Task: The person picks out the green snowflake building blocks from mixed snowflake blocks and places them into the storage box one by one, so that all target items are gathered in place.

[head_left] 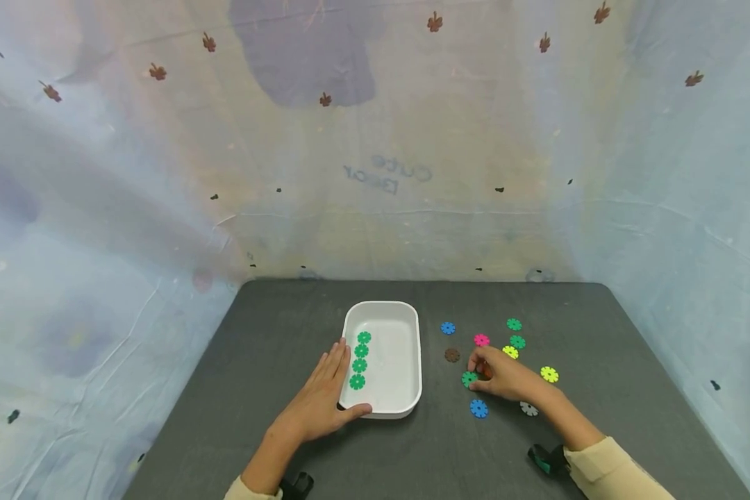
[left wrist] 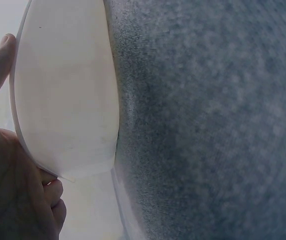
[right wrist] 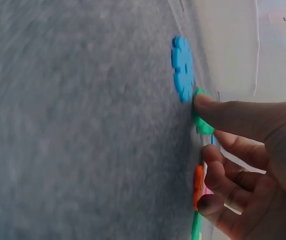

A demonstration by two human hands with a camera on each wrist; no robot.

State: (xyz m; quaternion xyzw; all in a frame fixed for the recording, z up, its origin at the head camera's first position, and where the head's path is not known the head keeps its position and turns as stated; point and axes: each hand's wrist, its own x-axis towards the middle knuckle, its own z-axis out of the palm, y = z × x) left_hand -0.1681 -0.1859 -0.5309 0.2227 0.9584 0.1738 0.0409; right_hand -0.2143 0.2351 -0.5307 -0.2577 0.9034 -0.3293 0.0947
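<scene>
A white tray [head_left: 396, 361] stands on the table with several green notched discs [head_left: 360, 364] in a row along its left inside. My left hand [head_left: 315, 410] rests on the tray's left rim, fingers straight along it, thumb over the near edge; the left wrist view shows the tray's outer wall [left wrist: 65, 95] beside the hand. Right of the tray, my right hand [head_left: 503, 375] pinches a green notched disc [right wrist: 202, 120] between thumb and index finger, at table level. Beneath its other fingers lies an orange disc [right wrist: 198, 187], mostly hidden in the head view.
Loose discs surround my right hand: blue [head_left: 478, 408], another blue [head_left: 448, 328], brown [head_left: 452, 355], pink [head_left: 481, 339], two yellow [head_left: 549, 374], two green [head_left: 514, 324] and a grey-white one [head_left: 528, 409]. A printed curtain [head_left: 387, 236] hangs behind the dark table [head_left: 287, 305].
</scene>
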